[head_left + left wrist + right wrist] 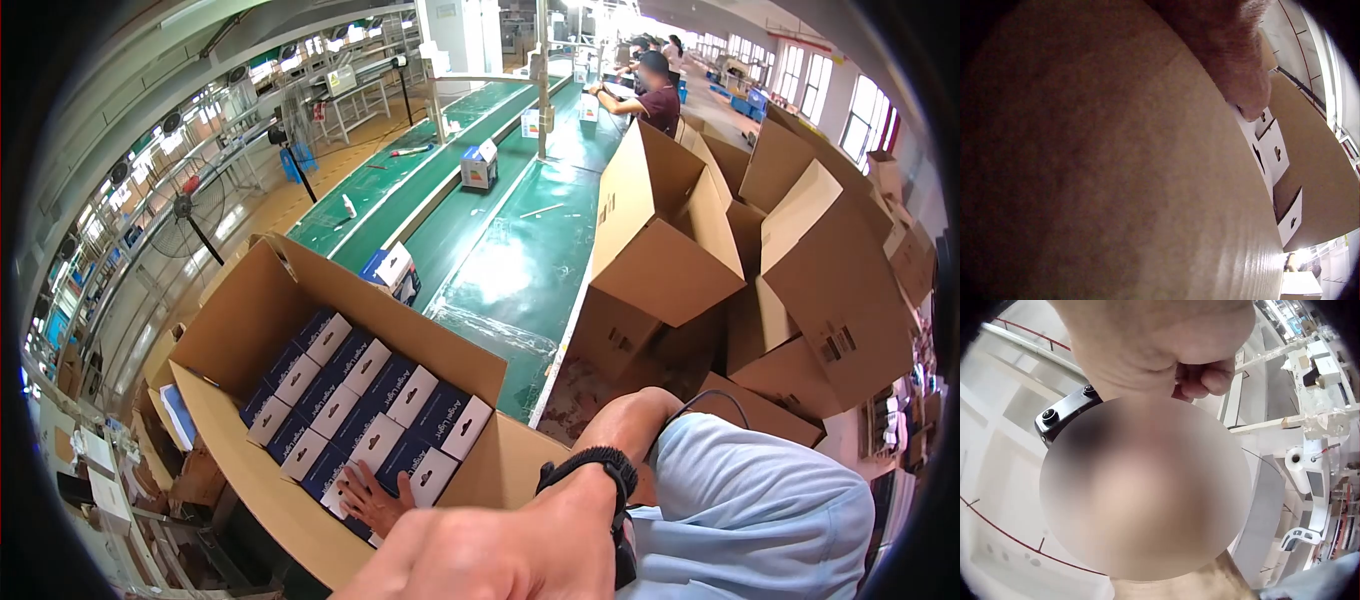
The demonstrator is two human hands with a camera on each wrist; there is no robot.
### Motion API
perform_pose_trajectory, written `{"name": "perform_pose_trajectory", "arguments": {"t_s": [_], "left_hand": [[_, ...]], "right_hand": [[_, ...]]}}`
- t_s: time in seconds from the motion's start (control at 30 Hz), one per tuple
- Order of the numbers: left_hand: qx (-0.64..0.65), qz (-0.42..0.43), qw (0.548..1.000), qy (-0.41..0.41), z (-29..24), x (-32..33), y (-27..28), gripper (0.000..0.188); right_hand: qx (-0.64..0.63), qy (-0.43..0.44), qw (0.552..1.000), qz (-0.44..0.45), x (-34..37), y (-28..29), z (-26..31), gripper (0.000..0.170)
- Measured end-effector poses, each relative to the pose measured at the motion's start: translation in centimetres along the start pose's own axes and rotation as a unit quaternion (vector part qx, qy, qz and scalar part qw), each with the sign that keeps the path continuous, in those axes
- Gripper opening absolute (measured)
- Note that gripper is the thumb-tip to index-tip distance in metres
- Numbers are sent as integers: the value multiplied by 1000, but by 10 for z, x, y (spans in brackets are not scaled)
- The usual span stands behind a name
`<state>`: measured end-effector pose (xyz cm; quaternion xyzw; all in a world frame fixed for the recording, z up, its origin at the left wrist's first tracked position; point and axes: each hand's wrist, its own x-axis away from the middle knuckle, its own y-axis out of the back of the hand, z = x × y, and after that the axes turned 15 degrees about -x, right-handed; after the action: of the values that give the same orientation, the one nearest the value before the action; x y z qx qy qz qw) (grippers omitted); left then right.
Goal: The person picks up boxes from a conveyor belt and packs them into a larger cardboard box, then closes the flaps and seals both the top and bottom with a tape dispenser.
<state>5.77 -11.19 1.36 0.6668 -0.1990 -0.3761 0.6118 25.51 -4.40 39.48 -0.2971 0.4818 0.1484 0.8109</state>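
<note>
A large open carton (232,445) stands at the lower left of the head view, holding rows of dark blue boxes with white ends (412,395), marked "Angel Light". My left hand (372,502) rests with spread fingers on the box tops near the carton's near side. In the left wrist view the carton's brown wall (1116,162) fills most of the picture, and part of the left hand (1238,69) lies over its edge. Close to the head camera is my right hand (490,560), raised. Its fingers curl in the right wrist view beside a blurred face, with nothing visible in them.
A green conveyor (500,260) runs away from the carton, carrying a blue-and-white box (392,270) and another farther box (479,166). Several open cartons (665,230) crowd the right side. A person in a dark shirt (660,105) works farther along the line.
</note>
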Motion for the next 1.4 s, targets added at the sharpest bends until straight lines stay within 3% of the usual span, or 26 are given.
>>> {"name": "perform_pose_trajectory", "arguments": {"t_s": [0.07, 0.17, 0.23, 0.27, 0.37, 0.43, 0.5, 0.53, 0.57, 0.6, 0.67, 0.73, 1.0, 1.13, 1.27, 1.33, 1.4], "left_hand": [[-21, -15, 1000, -6, 7, 1, -18, 89], [-49, -37, 998, -12, 13, 0, -43, 89], [-29, 118, 992, 26, -5, -8, 27, 87], [-7, 26, 1000, 0, 2, 0, -2, 87], [-5, 12, 1000, -4, 1, 1, -2, 85], [-7, 14, 1000, -5, 0, 0, 0, 84], [-8, 31, 999, -1, -2, -1, 6, 85], [-9, 33, 999, 0, -3, -1, 8, 84], [-9, 34, 999, 1, -4, -2, 9, 84], [-12, 37, 999, -1, -5, -3, 11, 84], [-27, 54, 998, 0, -5, -6, 16, 86], [-38, 62, 997, -2, -6, -6, 14, 87], [-32, 71, 997, -13, -6, -11, 12, 89], [-43, 92, 995, -6, -7, -14, 12, 91], [-37, 88, 995, -1, -6, -15, 13, 86], [-32, 92, 995, 2, -6, -16, 15, 85], [-19, 92, 996, 6, -6, -17, 19, 84]], "right_hand": [[31, 15, 999, 2, 5, 9, 5, 29], [195, 6, 979, -54, 13, 19, 49, 30], [289, -12, 945, -153, 20, 34, 75, 24], [327, -20, 921, -210, 24, 46, 87, 22], [427, -29, 860, -278, 44, 128, 125, 19], [516, -72, 787, -331, 59, 187, 146, 14], [651, -113, 695, -283, 99, 276, 166, 15], [714, -157, 625, -275, 115, 307, 174, 23], [735, -182, 600, -259, 134, 339, 176, 28], [723, -280, 573, -265, 144, 357, 180, 35], [741, -329, 537, -232, 180, 413, 172, 47], [714, -387, 534, -235, 191, 440, 161, 59], [743, -376, 506, -223, 218, 570, 74, 86], [734, -355, 535, -223, 216, 602, 29, 87], [768, -409, 460, -176, 205, 626, 6, 99], [768, -434, 419, -214, 199, 641, -10, 107], [726, -464, 443, -246, 189, 650, -19, 107]]}}
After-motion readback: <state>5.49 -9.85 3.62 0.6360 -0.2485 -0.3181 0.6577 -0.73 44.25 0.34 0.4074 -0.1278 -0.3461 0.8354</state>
